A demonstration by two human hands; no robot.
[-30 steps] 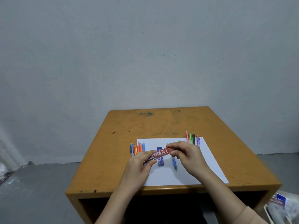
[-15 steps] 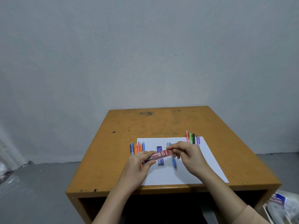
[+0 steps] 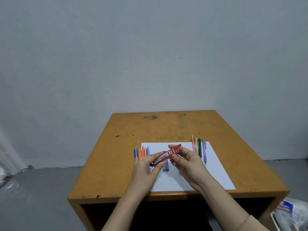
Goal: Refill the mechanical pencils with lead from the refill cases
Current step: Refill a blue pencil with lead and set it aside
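A red lead refill case (image 3: 166, 155) marked 2B is held slanted above a white paper sheet (image 3: 215, 172). My left hand (image 3: 146, 169) pinches its lower left end and my right hand (image 3: 188, 161) pinches its upper right end. Under it a blue refill case (image 3: 166, 166) lies on the sheet, partly hidden. Several pencils in blue, orange and pink (image 3: 141, 152) lie in a row at the sheet's left edge. Pink, green, black and purple pencils (image 3: 198, 147) lie at its upper right. A blue pencil (image 3: 180, 173) shows only its tip below my right hand.
The orange wooden table (image 3: 126, 130) stands against a grey wall, with grey floor to its left. A plastic bag with papers (image 3: 290, 214) lies on the floor at the lower right.
Both hands have lifted the red case slightly and tilted its right end upward. Pencils and the blue case have not moved.
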